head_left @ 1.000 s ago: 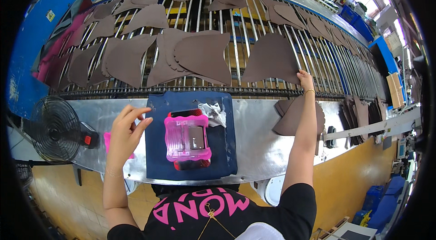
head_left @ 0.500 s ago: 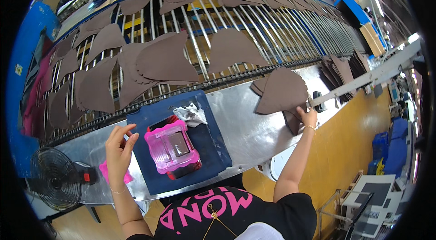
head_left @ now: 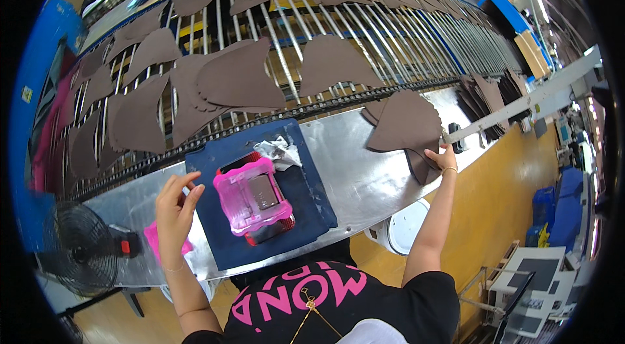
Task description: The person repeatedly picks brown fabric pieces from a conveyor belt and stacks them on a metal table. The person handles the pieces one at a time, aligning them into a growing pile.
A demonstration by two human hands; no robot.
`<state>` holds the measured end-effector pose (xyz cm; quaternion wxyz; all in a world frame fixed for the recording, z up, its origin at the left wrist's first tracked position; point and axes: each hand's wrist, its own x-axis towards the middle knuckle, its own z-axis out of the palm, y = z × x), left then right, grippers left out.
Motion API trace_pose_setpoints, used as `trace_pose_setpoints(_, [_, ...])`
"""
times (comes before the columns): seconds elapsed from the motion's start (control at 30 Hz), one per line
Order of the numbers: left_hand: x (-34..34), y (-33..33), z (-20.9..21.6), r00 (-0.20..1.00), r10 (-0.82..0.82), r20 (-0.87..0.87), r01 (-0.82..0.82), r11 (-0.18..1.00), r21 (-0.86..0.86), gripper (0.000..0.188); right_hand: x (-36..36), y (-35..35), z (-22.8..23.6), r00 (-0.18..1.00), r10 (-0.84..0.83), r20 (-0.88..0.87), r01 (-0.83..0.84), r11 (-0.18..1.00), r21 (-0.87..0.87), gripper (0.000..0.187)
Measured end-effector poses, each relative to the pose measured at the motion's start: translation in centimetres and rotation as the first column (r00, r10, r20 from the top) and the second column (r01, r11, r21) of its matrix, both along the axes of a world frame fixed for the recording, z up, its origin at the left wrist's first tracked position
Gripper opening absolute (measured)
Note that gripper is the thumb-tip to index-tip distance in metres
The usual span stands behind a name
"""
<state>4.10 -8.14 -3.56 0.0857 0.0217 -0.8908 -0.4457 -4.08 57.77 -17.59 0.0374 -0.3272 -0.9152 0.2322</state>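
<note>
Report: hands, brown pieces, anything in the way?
Left hand raised, holding nothing. Right hand at lower edge of stacked brown pieces. Pale bar near that hand.

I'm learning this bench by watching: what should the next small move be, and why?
Probably the right hand should firm its grip on the stacked brown pieces and lift one: its thumb and fingers are at their lower right edge, though how firmly they hold is unclear. The left hand hovers empty by the left side of the blue mat.
</note>
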Motion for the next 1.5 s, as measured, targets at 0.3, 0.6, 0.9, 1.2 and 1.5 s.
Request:
trace_pose_setpoints(0.3, [1.1, -0.1, 1.0, 0.998, -0.037, -0.060, 0.037, 0.999, 0.008, 0.021, -1.1, -3.1, 4.8, 0.969, 0.141, 0.201, -0.202, 0.924, 0.326, 0.046])
trace_pose_setpoints(0.6, [-0.5, 0.8, 1.2, 0.997, -0.057, -0.057, 0.067, 0.981, 0.180, 0.030, 2.6, -18.8, 21.8, 0.816, 0.410, -0.408, -0.481, 0.872, -0.086, 0.035])
trace_pose_setpoints(0.9, [-1.5, -0.1, 3.2, 0.997, -0.014, -0.074, 0.050, 0.860, 0.508, 0.042, 1.5, -34.9, 18.7, 0.445, 0.404, -0.799, -0.895, 0.236, -0.379, 0.026])
trace_pose_setpoints(1.2, [5.8, -8.1, 7.2, 0.859, 0.334, -0.389, -0.298, 0.942, 0.151, 0.018, 1.6, -41.1, 14.5, 0.235, 0.731, -0.641, -0.972, 0.169, -0.163, 0.013])
trace_pose_setpoints(1.5, [6.6, -7.6, 5.6, 0.925, 0.358, -0.129, -0.330, 0.923, 0.198, 0.011, 2.1, -39.8, 12.7, -0.034, 0.807, -0.589, -0.965, 0.126, 0.229, 0.014])
